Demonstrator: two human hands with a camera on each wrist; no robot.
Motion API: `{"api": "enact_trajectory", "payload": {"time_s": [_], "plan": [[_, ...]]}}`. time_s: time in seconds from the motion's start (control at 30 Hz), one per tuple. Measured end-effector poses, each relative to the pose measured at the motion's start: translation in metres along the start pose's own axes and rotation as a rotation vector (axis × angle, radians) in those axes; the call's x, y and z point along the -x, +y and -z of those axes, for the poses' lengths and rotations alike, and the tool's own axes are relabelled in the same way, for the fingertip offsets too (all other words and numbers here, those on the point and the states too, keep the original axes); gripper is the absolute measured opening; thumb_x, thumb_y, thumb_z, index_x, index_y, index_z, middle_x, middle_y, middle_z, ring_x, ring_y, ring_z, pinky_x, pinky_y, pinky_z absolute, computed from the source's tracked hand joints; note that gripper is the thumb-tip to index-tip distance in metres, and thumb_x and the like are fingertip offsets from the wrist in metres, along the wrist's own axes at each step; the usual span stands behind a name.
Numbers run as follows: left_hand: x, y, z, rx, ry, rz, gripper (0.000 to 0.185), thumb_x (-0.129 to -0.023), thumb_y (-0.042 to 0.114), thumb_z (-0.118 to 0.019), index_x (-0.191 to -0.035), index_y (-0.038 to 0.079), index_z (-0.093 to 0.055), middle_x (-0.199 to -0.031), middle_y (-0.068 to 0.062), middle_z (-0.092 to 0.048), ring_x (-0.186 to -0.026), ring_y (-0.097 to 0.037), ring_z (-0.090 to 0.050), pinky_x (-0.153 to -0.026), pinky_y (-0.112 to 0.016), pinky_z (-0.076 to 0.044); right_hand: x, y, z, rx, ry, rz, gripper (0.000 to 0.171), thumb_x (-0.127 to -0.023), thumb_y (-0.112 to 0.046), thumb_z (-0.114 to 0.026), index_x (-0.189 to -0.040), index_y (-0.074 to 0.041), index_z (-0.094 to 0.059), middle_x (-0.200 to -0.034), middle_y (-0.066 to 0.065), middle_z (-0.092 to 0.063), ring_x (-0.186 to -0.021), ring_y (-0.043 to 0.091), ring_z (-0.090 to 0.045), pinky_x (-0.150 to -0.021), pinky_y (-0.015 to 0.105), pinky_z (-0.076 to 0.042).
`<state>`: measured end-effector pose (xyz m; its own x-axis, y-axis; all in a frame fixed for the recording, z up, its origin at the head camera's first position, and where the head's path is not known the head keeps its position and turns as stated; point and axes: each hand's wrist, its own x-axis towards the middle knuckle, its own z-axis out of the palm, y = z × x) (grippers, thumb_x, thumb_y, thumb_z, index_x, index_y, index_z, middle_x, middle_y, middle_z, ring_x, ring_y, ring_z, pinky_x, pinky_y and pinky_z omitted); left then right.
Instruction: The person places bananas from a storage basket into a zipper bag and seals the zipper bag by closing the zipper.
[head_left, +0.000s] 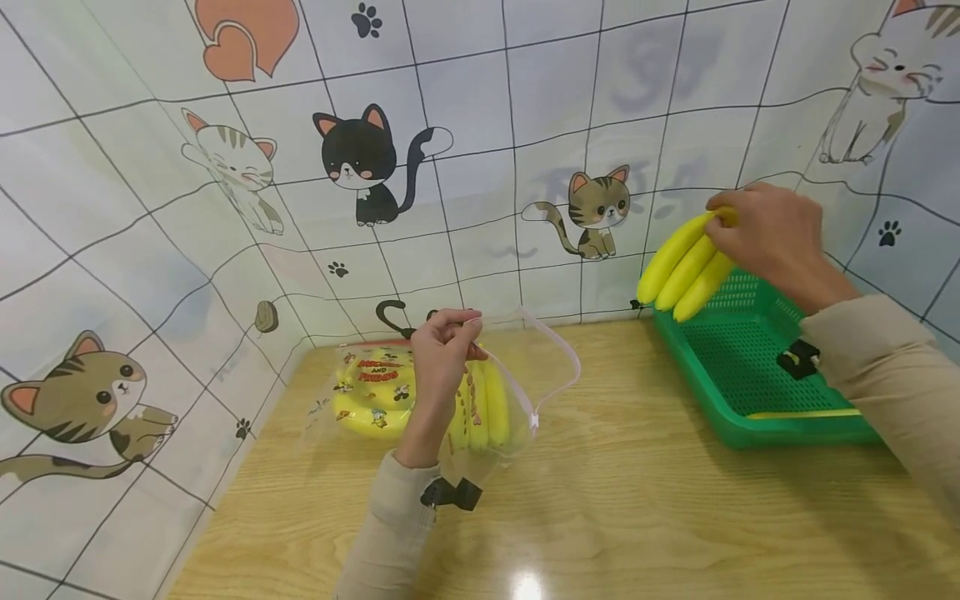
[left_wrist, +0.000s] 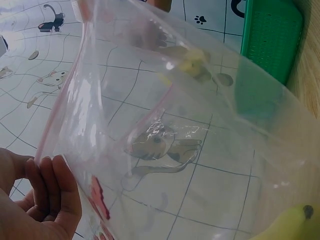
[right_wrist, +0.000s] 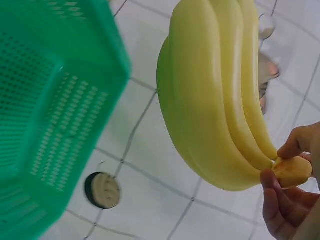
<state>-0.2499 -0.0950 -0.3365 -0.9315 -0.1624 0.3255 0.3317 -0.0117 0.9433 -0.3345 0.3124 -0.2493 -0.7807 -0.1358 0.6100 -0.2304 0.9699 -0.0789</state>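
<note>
My left hand point(head_left: 442, 358) pinches the upper edge of a clear zip bag point(left_wrist: 165, 150) with a pink seal and a white slider point(head_left: 535, 420). The bag's mouth gapes to the right. Yellow bananas point(head_left: 497, 408) show through its printed film. Left of that hand lies another clear printed bag point(head_left: 378, 367), with bananas point(head_left: 375, 422) in it. At the right, my right hand point(head_left: 772, 237) grips a bunch of bananas point(right_wrist: 205, 95) by the stem, fruit hanging down, above the left back corner of a green basket point(head_left: 697, 375).
The slotted basket stands on the wooden table point(head_left: 600, 517) at the right, a narrow yellow thing point(head_left: 802, 414) along its near inner side. A black hook point(head_left: 392, 317) sticks up behind the left bag. A cat-print sheet point(head_left: 480, 183) closes off the back and left.
</note>
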Motion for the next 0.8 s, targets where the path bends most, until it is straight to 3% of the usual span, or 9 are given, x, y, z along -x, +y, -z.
{"api": "enact_trajectory", "payload": {"time_s": [0.4, 0.8], "plan": [[0.000, -0.002, 0.001, 0.012, -0.004, -0.001, 0.010, -0.095, 0.007, -0.071, -0.103, 0.002, -0.075, -0.060, 0.006, -0.061, -0.051, -0.011, -0.064, -0.059, -0.024, -0.058, 0.006, -0.060, 0.018, -0.153, 0.098, 0.149, 0.026, -0.096, -0.014, -0.062, -0.114, -0.001, -0.075, -0.100, 0.024, -0.071, -0.078, 0.033, -0.056, -0.062, 0.040, -0.038], [-0.001, -0.001, 0.001, 0.031, -0.012, 0.008, 0.010, -0.095, 0.006, -0.071, -0.103, 0.001, -0.074, -0.061, 0.005, -0.062, -0.051, -0.013, -0.064, -0.060, -0.025, -0.059, 0.017, -0.116, 0.032, -0.256, 0.226, 0.342, 0.022, -0.091, -0.005, -0.070, -0.112, -0.001, -0.077, -0.099, 0.021, -0.074, -0.075, 0.031, -0.063, -0.060, 0.036, -0.047]]}}
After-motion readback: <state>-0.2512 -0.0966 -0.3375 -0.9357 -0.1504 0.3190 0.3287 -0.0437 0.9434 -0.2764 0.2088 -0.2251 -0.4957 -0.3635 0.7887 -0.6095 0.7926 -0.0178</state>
